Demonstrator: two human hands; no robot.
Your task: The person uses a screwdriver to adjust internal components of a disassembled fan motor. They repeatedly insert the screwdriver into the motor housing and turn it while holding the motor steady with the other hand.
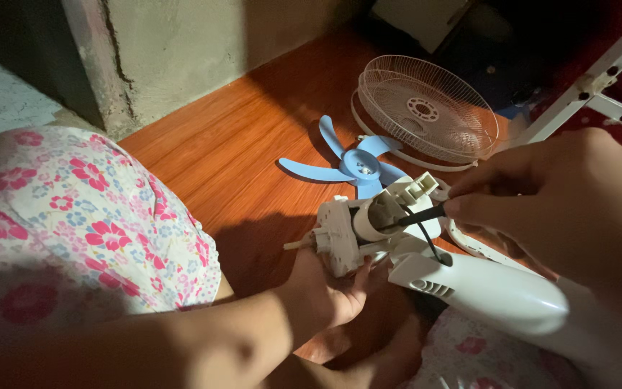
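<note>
- Head view, looking down: the left hand (332,284) is cupped under a white fan motor unit (358,230), its fingers closed around the underside, holding it above the person's lap.
- The right hand (548,205) has its fingers pinched together on a thin dark tool (415,216), whose tip rests against the open middle of the motor unit. What kind of tool it is cannot be told.
- The motor unit sits at the lower centre of the frame, between the two hands, touching the white fan neck housing (491,292) that runs off toward the lower right. A short shaft sticks out of its left end.
- A black wire (430,241) loops from the motor down into the housing.
- One light blue fan blade (358,166) lies flat on the brown wood-patterned floor (232,151), just behind the motor unit; four of its vanes show, the nearer part being hidden by the motor.
- Two white wire fan guards (426,108) lie stacked beyond the blade, touching its far edge.
- Another white ring-shaped part (469,241) shows partly under the right hand.
- A white metal frame (599,79) crosses the upper right corner, over red patterned cloth.
- A grey rough wall (181,50) closes the floor at the upper left.
- Floral-print fabric (80,209) covers the person's knee at left and blocks the floor there.
</note>
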